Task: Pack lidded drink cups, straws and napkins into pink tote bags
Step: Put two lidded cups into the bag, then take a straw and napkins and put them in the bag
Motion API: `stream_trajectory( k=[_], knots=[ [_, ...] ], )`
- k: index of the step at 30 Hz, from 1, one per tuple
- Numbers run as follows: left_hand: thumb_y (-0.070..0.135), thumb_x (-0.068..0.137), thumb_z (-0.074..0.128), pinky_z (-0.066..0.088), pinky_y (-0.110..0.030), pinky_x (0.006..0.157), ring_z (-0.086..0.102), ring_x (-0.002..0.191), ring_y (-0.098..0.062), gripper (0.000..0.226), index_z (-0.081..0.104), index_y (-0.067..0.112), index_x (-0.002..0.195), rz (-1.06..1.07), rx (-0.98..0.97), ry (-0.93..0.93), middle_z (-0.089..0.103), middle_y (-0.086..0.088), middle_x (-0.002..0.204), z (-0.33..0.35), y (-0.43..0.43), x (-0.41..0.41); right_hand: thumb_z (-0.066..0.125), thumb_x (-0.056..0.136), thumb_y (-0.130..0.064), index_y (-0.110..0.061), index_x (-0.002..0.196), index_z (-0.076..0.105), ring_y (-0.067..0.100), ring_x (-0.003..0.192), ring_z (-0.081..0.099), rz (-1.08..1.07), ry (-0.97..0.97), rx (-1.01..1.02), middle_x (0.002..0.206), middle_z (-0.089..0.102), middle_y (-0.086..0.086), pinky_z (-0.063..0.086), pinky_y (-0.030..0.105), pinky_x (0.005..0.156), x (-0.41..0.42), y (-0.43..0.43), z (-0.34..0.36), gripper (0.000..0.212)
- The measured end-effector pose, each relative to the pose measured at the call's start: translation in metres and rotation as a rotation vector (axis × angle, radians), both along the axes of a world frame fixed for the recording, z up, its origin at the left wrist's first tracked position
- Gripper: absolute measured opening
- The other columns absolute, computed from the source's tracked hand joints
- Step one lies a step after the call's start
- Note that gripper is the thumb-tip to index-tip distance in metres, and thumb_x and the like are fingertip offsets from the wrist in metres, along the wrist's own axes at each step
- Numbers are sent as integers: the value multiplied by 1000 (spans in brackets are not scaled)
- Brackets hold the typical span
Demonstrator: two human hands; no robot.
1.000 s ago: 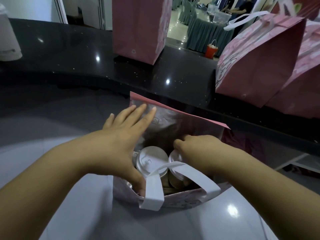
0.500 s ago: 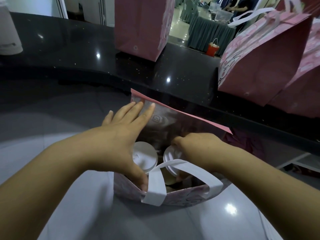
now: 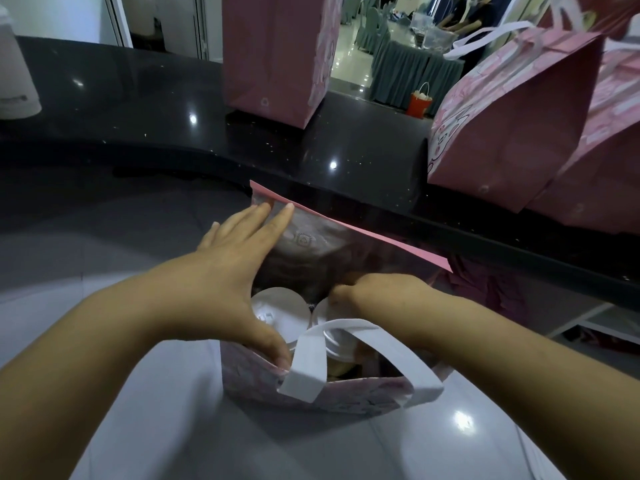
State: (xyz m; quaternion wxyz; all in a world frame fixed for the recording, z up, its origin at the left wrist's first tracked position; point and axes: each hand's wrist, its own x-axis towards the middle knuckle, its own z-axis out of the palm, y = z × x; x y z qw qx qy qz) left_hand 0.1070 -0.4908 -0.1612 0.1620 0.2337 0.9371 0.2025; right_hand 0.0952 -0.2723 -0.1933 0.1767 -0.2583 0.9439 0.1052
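An open pink tote bag (image 3: 349, 233) with a white handle (image 3: 308, 362) stands on the grey surface in front of me. Two drink cups sit inside it: one with a white lid (image 3: 280, 306) on the left, and a second lidded cup (image 3: 329, 336) partly hidden by the handle and my right wrist. My left hand (image 3: 228, 275) lies flat across the bag's left end, fingers straight against the far wall and thumb on the near rim. My right hand (image 3: 377, 289) reaches down into the bag with its fingers curled out of sight; I cannot tell what they hold.
A raised black counter (image 3: 173, 109) runs behind the bag. On it stand an upright pink bag (image 3: 277, 53) at centre and two leaning pink bags (image 3: 512, 123) at right. A white appliance (image 3: 14, 77) sits at far left. Beyond, people sit at a skirted table.
My right hand has sunk slightly deeper into the bag. My left hand still spreads the bag's left end. The view has shifted a little.
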Motion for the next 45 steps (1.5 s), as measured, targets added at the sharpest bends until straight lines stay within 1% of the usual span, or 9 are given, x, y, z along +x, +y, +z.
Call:
stream_trajectory(
  k=[3,7,13,17,20,23,27,34,45],
  knots=[
    [63,42,80,1,-27,113,-27,122,13,144,-32,50,131,16,41,14,-34,38,126,-3,-3,-1,56,92,-28,-25,128,45,28,101,59,30,28,72,118,59,7,52,38,82,-7,-4,-11,38],
    [64,38,79,15,-27,111,-18,125,14,145,-26,49,137,42,97,39,-26,37,140,-7,-7,-2,41,99,-32,-22,138,43,31,127,45,252,55,224,141,47,8,39,43,102,-14,-8,-16,40],
    [75,29,67,16,-27,110,-9,127,13,141,-16,49,141,97,185,99,-15,40,135,-9,-9,2,49,94,-37,-33,125,49,20,97,58,46,141,-32,112,60,-4,43,30,64,11,5,7,31],
    [65,49,67,26,-28,106,18,132,2,112,19,38,146,207,249,270,15,21,152,-13,-7,3,53,93,-35,-34,124,52,15,105,56,99,277,-171,120,57,-12,48,30,71,24,13,34,32],
    [59,57,65,42,-24,91,44,111,-1,75,52,31,126,295,369,432,51,14,126,-18,-7,8,59,90,-35,-32,117,60,16,101,60,77,430,-310,115,62,-12,50,31,74,34,25,52,27],
    [54,62,63,43,-15,72,53,91,0,50,59,32,107,387,497,510,52,27,97,-16,-4,22,64,86,-34,-27,105,66,16,85,65,49,540,-556,100,69,-9,55,36,69,46,28,63,20],
    [56,63,62,43,-13,67,58,85,6,43,59,35,100,451,578,533,55,29,93,-11,-9,53,69,85,-31,-21,97,68,9,77,66,50,605,-904,87,70,-9,56,38,64,63,8,75,16],
    [43,66,68,46,-3,65,62,81,6,22,64,37,87,652,687,534,64,27,91,-20,-48,123,68,84,-34,-20,96,67,1,71,61,105,389,-1189,80,62,-16,54,21,62,101,-78,71,18],
    [28,78,73,44,-14,65,59,73,4,17,69,24,94,1050,396,293,65,16,78,-132,-159,165,55,88,-52,-34,109,57,5,90,60,51,55,-822,101,63,-18,52,31,77,102,-192,-19,27]
  ],
)
